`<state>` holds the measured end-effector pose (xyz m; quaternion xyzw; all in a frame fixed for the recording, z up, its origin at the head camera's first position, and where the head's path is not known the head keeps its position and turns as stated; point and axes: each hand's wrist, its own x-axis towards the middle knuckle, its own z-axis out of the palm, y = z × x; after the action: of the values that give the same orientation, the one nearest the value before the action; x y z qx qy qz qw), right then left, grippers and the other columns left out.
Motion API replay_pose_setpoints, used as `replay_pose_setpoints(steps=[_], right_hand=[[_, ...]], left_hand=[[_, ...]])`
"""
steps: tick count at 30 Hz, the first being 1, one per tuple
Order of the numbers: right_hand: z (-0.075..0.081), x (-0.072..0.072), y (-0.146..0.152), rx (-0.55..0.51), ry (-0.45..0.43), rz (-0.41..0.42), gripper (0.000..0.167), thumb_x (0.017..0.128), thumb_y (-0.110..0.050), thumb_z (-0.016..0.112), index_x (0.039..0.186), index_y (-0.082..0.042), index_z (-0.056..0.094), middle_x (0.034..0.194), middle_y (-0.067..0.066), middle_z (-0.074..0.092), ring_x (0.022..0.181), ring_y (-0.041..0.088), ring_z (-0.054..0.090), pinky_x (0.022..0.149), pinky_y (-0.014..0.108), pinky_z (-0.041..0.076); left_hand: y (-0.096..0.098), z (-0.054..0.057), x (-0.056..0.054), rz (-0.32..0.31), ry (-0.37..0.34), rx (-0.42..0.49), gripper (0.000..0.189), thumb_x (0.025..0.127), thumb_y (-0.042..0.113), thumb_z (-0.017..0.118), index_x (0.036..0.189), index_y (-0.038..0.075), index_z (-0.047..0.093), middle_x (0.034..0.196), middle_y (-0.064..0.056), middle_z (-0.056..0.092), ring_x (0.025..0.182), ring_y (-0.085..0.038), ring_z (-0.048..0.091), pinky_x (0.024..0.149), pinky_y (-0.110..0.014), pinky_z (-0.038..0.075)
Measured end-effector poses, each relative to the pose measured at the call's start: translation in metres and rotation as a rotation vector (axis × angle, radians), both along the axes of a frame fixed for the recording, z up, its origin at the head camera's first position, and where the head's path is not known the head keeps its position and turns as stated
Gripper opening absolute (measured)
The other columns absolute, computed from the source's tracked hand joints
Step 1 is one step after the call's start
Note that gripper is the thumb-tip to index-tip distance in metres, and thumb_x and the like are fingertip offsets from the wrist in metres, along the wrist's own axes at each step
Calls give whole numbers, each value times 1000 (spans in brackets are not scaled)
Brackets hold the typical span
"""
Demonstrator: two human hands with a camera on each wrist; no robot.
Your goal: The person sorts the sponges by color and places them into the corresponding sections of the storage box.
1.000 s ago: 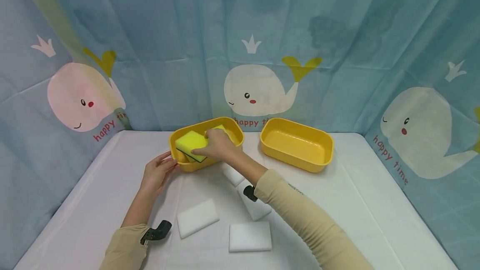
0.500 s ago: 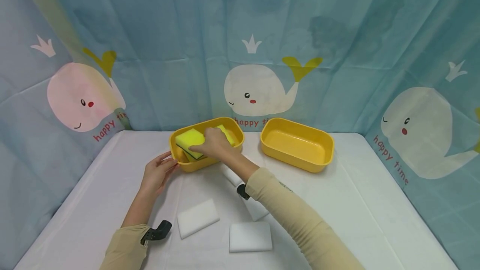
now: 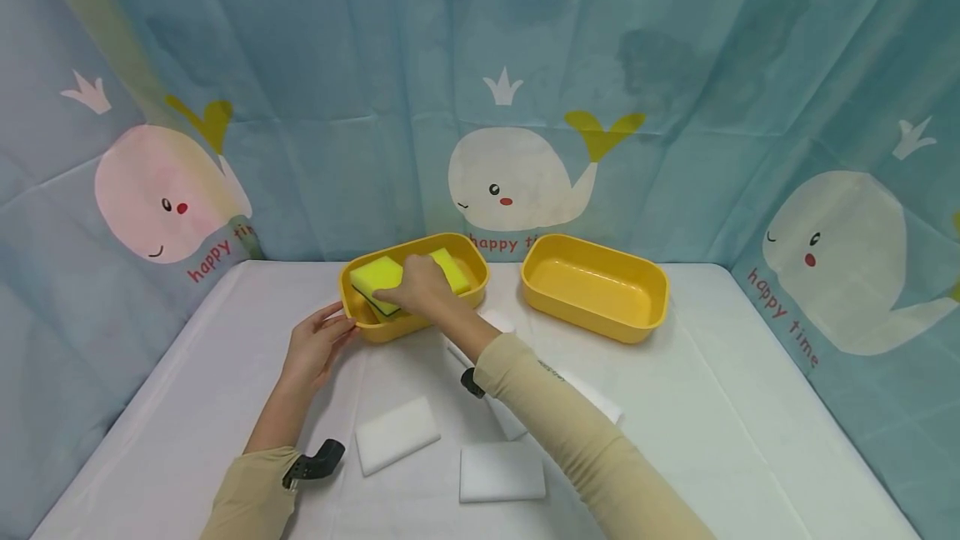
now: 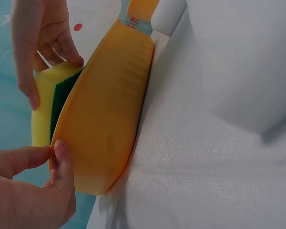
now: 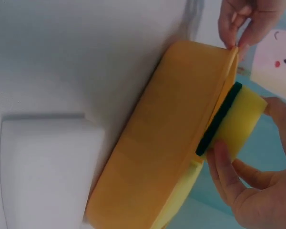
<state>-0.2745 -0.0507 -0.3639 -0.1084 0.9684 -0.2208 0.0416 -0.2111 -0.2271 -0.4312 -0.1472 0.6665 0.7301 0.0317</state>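
Note:
My right hand (image 3: 424, 285) pinches a yellow sponge (image 3: 377, 280) with a dark green scouring side, at the left part of a yellow plastic bin (image 3: 352, 270). In the right wrist view the held sponge (image 5: 241, 121) stands tilted at the bin's rim, its green side toward the bin. A second yellow sponge (image 3: 451, 271) lies in the same bin, to the right of that hand. My left hand (image 3: 318, 347) grips the bin's near left corner, thumb and fingers on either side of the rim, as the left wrist view shows.
Another yellow bin (image 3: 592, 282), with nothing in it, stands to the right. Several flat white blocks lie on the white table, among them one at the left (image 3: 397, 435) and one in front (image 3: 502, 472). The right forearm covers some. A blue curtain (image 3: 510, 40) hangs behind.
The right hand and its sponge have shifted slightly left within the bin, showing more of the second sponge. The right forearm has swung left, uncovering white blocks. The left hand stays put.

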Motion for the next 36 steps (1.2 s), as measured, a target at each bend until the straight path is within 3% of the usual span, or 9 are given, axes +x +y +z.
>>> replay_pose_setpoints(steps=[7, 15, 27, 36], right_hand=[[-6, -2, -5, 36, 19, -8, 58, 92, -57, 77, 118, -6, 68, 97, 2, 65, 85, 14, 57, 76, 23, 54], [-12, 0, -8, -6, -4, -77, 65, 91, -57, 78, 129, -6, 65, 119, 7, 66, 100, 16, 61, 96, 29, 58], [-10, 3, 0, -49, 17, -59, 64, 94, -56, 75, 130, -4, 63, 120, 8, 66, 102, 18, 60, 97, 29, 58], [-7, 8, 13, -176, -5, -17, 72, 97, -48, 76, 150, -3, 55, 144, 11, 64, 130, 24, 61, 113, 37, 52]], left_hand=[[0, -1, -1, 5, -7, 2, 66, 107, 5, 60, 166, 2, 29, 113, -1, 60, 87, 1, 69, 99, -21, 57], [0, -3, -2, 3, -5, -7, 65, 107, 5, 59, 165, 1, 30, 121, -6, 59, 90, 0, 69, 98, -21, 57], [1, -1, -2, 5, -12, -12, 65, 107, 5, 59, 165, 2, 30, 128, -10, 58, 93, -1, 70, 98, -21, 57], [1, 0, -1, 11, -8, -21, 65, 107, 5, 59, 165, 1, 31, 120, -6, 59, 91, -1, 69, 99, -22, 57]])
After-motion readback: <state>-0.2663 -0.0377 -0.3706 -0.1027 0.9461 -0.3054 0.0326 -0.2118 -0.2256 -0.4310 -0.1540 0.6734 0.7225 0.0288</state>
